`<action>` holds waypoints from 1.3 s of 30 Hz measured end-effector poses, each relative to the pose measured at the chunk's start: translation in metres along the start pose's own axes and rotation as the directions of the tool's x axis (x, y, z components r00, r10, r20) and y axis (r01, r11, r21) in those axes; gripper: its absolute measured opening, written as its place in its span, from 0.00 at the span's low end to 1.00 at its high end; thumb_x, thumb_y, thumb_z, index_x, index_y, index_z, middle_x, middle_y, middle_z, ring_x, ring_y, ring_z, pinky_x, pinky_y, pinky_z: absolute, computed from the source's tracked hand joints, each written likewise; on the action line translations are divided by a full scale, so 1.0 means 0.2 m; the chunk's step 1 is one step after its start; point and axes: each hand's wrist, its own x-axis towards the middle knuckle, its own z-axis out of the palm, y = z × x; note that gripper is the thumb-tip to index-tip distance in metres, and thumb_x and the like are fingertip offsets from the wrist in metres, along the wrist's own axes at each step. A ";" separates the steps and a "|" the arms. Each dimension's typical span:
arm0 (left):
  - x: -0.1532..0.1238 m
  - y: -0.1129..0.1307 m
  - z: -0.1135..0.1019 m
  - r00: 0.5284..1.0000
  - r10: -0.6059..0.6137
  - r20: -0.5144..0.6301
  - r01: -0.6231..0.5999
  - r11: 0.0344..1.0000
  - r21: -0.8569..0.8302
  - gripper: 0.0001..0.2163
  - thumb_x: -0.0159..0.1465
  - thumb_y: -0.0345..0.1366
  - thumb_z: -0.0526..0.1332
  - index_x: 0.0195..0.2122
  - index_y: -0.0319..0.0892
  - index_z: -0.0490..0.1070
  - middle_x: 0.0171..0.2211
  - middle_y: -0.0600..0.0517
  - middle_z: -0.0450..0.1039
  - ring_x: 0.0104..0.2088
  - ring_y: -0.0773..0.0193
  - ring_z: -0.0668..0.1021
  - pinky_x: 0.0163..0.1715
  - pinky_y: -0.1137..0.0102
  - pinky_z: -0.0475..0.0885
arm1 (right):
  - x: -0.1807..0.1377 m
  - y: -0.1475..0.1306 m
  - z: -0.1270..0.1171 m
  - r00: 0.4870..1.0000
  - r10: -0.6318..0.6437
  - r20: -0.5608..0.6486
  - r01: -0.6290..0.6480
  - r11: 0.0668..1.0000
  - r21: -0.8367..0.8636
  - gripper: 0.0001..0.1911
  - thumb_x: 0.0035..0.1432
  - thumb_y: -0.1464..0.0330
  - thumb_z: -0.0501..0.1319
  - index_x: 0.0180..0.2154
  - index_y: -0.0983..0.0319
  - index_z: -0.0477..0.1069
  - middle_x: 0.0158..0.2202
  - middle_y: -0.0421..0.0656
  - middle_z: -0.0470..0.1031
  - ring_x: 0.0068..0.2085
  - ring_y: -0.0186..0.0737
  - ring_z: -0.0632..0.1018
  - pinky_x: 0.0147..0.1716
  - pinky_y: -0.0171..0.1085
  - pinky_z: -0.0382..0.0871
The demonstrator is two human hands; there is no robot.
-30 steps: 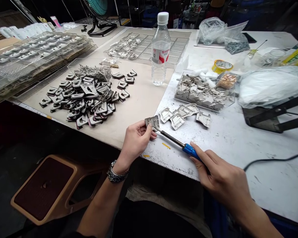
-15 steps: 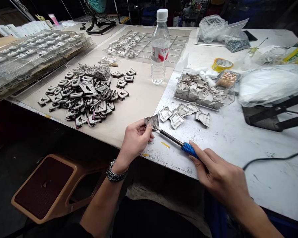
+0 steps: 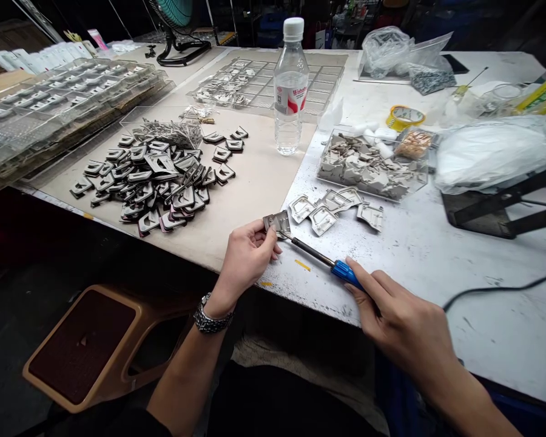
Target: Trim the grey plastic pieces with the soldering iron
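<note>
Paint-flecked white desk (image 3: 437,255) runs beneath a beige board (image 3: 255,182) at its left, with a dark pile of clip-shaped metal pieces (image 3: 150,179) heaped on the board and a clear water bottle (image 3: 291,88) standing near its far edge; stacked clear plastic trays (image 3: 59,103) lie further left, and a clear box of grey scraps (image 3: 368,167) sits on the desk; a small metal plate (image 3: 277,223) is held over the seam between board and desk, pinched narrowly by the fingers (image 3: 266,240) of the left hand (image 3: 248,258), which wears a metal wristwatch (image 3: 213,317); the right hand (image 3: 403,318) grips a blue-handled soldering iron (image 3: 341,270), its fingers closed around the handle and the tip touching the plate's lower edge; several silver plates (image 3: 327,209) lie loose just beyond; a brown stool (image 3: 82,346) stands below.
</note>
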 end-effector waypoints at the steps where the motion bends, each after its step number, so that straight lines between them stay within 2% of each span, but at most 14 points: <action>1: 0.00 0.00 0.00 1.000 0.002 -0.008 -0.002 1.000 -0.001 0.11 0.74 0.41 0.68 0.36 0.40 0.80 0.24 0.51 0.78 0.23 0.66 0.79 0.24 0.74 0.78 | 0.00 0.00 0.00 1.000 -0.009 -0.006 0.009 1.000 0.001 0.22 0.79 0.65 0.61 0.69 0.61 0.74 0.33 0.38 0.79 0.26 0.34 0.74 0.24 0.39 0.58; 6: -0.01 -0.01 0.01 0.998 0.004 -0.056 -0.003 1.000 0.019 0.14 0.74 0.44 0.68 0.33 0.41 0.77 0.24 0.51 0.79 0.22 0.67 0.79 0.23 0.74 0.76 | -0.02 0.02 0.01 0.999 -0.033 -0.011 0.033 0.999 0.020 0.24 0.79 0.67 0.61 0.72 0.60 0.72 0.36 0.38 0.81 0.29 0.33 0.77 0.27 0.37 0.61; 15: -0.02 -0.01 0.01 0.997 -0.011 -0.075 0.012 1.000 0.018 0.14 0.74 0.44 0.68 0.34 0.41 0.79 0.24 0.52 0.79 0.23 0.66 0.80 0.23 0.75 0.76 | -0.02 0.00 0.01 0.999 -0.003 -0.044 0.003 1.000 -0.018 0.25 0.78 0.66 0.63 0.71 0.60 0.72 0.33 0.37 0.79 0.25 0.33 0.73 0.25 0.38 0.58; 20: -0.02 0.00 0.01 0.997 -0.016 -0.080 0.018 1.000 0.022 0.15 0.73 0.43 0.69 0.30 0.42 0.77 0.23 0.52 0.79 0.22 0.66 0.79 0.22 0.74 0.75 | -0.02 0.00 0.01 1.000 0.000 -0.031 -0.001 1.000 -0.009 0.26 0.77 0.66 0.63 0.72 0.59 0.72 0.33 0.38 0.80 0.26 0.33 0.73 0.25 0.38 0.59; 39: -0.01 -0.02 0.00 0.998 0.016 -0.063 -0.016 1.000 -0.001 0.12 0.73 0.43 0.69 0.37 0.41 0.82 0.24 0.53 0.77 0.22 0.68 0.77 0.21 0.76 0.74 | 0.00 -0.02 0.00 0.999 0.037 0.040 -0.037 0.999 0.011 0.24 0.79 0.64 0.58 0.71 0.59 0.72 0.34 0.40 0.80 0.27 0.35 0.74 0.24 0.38 0.57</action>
